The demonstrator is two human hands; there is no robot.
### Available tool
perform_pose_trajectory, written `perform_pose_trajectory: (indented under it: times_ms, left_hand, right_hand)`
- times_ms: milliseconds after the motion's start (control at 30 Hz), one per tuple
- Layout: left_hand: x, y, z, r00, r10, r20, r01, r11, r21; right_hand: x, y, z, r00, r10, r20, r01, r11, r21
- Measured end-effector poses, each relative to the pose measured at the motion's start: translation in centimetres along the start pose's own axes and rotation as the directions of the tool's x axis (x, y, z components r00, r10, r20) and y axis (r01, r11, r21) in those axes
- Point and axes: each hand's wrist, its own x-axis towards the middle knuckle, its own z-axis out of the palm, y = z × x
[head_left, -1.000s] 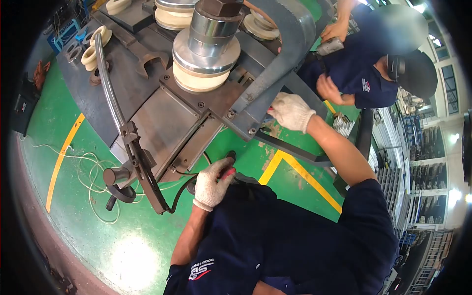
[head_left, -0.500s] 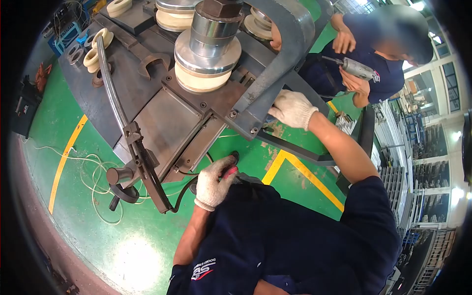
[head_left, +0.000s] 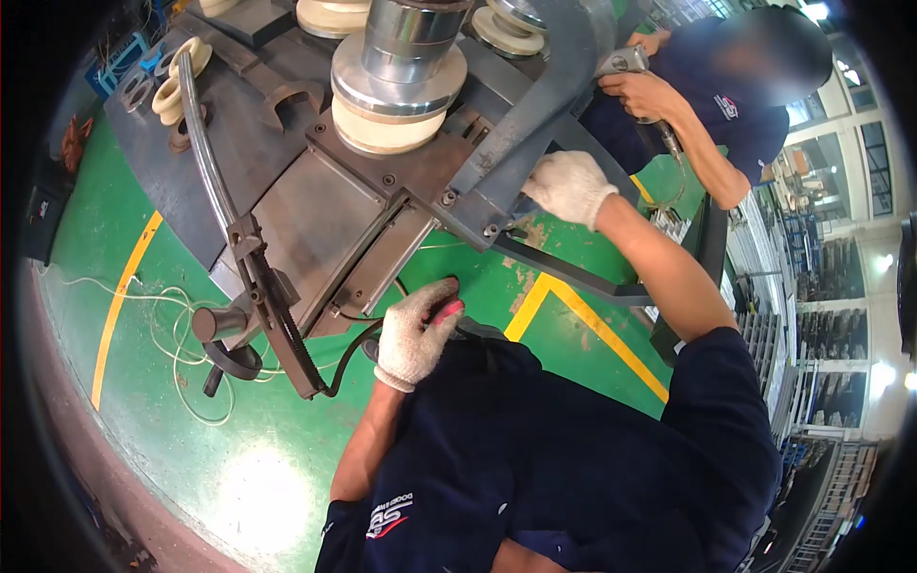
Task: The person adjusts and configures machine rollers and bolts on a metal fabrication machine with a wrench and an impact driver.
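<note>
My left hand [head_left: 413,336], in a white knit glove, is held low in front of my body with its fingers curled. A small red thing [head_left: 447,311] shows between thumb and fingers; its kind is not clear. Beside that hand a black cable [head_left: 351,358] curves up from the machine. My right hand [head_left: 571,187], also gloved, is at the dark steel frame [head_left: 521,158] of the bending machine; its fingers are curled and the tips are hidden. Left of it stands a large roller [head_left: 396,105] with a cream-coloured wheel. A curved metal bar [head_left: 205,143] rises from a toothed black bracket [head_left: 282,320].
On the machine bed [head_left: 181,181] lie a large open-end wrench [head_left: 282,91] and cream rings [head_left: 170,95]. Across the frame a co-worker [head_left: 669,105] holds a power tool [head_left: 626,62]. A handwheel [head_left: 232,361] projects at the lower left, near a pale hose [head_left: 181,377] on the floor.
The co-worker's power tool has swung up and left, toward the machine frame. My view has shifted slightly, with the machine a little higher. My hands stay about where they were.
</note>
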Motion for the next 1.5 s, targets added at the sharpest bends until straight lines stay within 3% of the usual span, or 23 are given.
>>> perform_pose_trajectory:
  times_ms: [33, 100, 167, 267, 400, 467, 533, 567, 667, 733, 800, 833, 900, 1000, 1100, 1200, 1333, 1400, 1433, 1500]
  left_hand:
    - [-0.1, -0.1, 0.1, 1.000, -0.024, -0.012, 0.024, 0.999, -0.027]
    - [-0.1, -0.2, 0.5, 0.997, -0.071, -0.029, 0.069, 0.994, -0.082]
    - [0.0, -0.2, 0.8, 0.998, -0.057, 0.006, 0.057, 0.996, -0.064]
    - [0.1, -0.1, 0.9, 1.000, -0.016, 0.019, 0.017, 0.999, -0.035]
    - [0.3, -0.5, 1.4, 0.997, -0.073, 0.023, 0.075, 0.992, -0.103]
    - [0.6, 0.1, 1.1, 0.994, -0.084, 0.066, 0.088, 0.994, -0.060]
    - [0.6, 0.3, 0.9, 0.997, -0.061, 0.052, 0.064, 0.997, -0.051]
    - [0.6, 0.3, 0.8, 0.998, -0.050, 0.043, 0.052, 0.998, -0.046]
    - [0.6, -0.3, 0.8, 0.995, -0.099, 0.006, 0.099, 0.990, -0.102]
    - [0.7, -0.4, 1.2, 0.997, -0.072, -0.014, 0.070, 0.991, -0.117]
    - [1.2, -0.1, 1.2, 0.999, -0.027, -0.028, 0.024, 0.996, -0.087]
    - [1.1, 0.4, 0.7, 1.000, -0.008, -0.030, 0.006, 0.999, -0.047]
    - [1.4, 0.6, 0.7, 0.999, 0.013, -0.050, -0.014, 1.000, -0.026]
    - [1.7, 0.5, 1.3, 0.999, 0.008, -0.051, -0.011, 0.998, -0.055]
    - [1.8, 1.0, 1.2, 1.000, 0.010, -0.029, -0.011, 0.999, -0.046]
    - [2.1, 1.2, 0.7, 0.999, 0.028, -0.046, -0.029, 0.999, -0.031]
    - [2.1, 0.7, 0.7, 0.996, -0.023, -0.082, 0.017, 0.997, -0.082]
    - [2.6, 0.7, 0.9, 0.997, -0.028, -0.069, 0.022, 0.996, -0.084]
    - [2.8, 0.8, 1.0, 0.998, -0.008, -0.060, 0.003, 0.998, -0.070]
    - [2.8, 0.7, 0.7, 0.999, 0.006, -0.044, -0.009, 0.998, -0.056]
  right_hand:
    - [-0.1, 1.4, 2.9, 0.947, -0.070, -0.313, 0.122, 0.981, 0.150]
    - [0.6, 1.4, 3.9, 0.950, -0.083, -0.302, 0.125, 0.985, 0.123]
    - [0.2, 0.1, 3.5, 0.969, 0.004, -0.247, 0.027, 0.992, 0.125]
    - [0.3, -0.6, 0.2, 0.980, 0.191, 0.051, -0.196, 0.972, 0.126]
    - [0.2, 1.2, 3.5, 0.947, -0.066, -0.316, 0.153, 0.953, 0.260]
    - [0.7, 0.0, 1.7, 0.998, 0.056, -0.036, -0.049, 0.984, 0.171]
    - [1.3, -0.7, 0.0, 0.956, 0.223, 0.192, -0.242, 0.966, 0.087]
    - [0.9, -0.7, -1.2, 0.962, 0.195, 0.189, -0.216, 0.972, 0.095]
    - [-0.1, 0.5, 1.6, 0.970, -0.011, -0.244, 0.074, 0.966, 0.250]
    - [0.5, 0.0, 1.8, 0.999, 0.051, -0.007, -0.049, 0.988, 0.143]
    - [1.4, -1.0, 0.2, 0.957, 0.180, 0.227, -0.178, 0.984, -0.028]
    - [1.1, -0.8, 0.9, 0.995, 0.093, 0.048, -0.096, 0.992, 0.076]
    - [-0.2, 0.3, 2.7, 0.943, -0.030, -0.331, 0.109, 0.969, 0.223]
    - [0.5, 0.5, 2.6, 0.991, -0.084, -0.107, 0.084, 0.996, -0.002]
    - [0.2, 0.1, 1.5, 0.999, -0.024, -0.040, 0.024, 1.000, -0.012]
    - [-1.5, -0.5, 1.1, 0.971, 0.165, -0.174, -0.141, 0.980, 0.139]
    - [-3.7, -3.7, -2.5, 0.988, -0.083, -0.128, 0.127, 0.910, 0.395]
    - [-3.3, -6.6, -0.7, 0.959, -0.076, -0.274, 0.184, 0.900, 0.395]
    - [-2.7, -7.6, 0.0, 0.975, -0.074, -0.208, 0.138, 0.939, 0.314]
    - [-2.1, -8.7, 1.3, 0.961, -0.072, -0.267, 0.136, 0.964, 0.227]
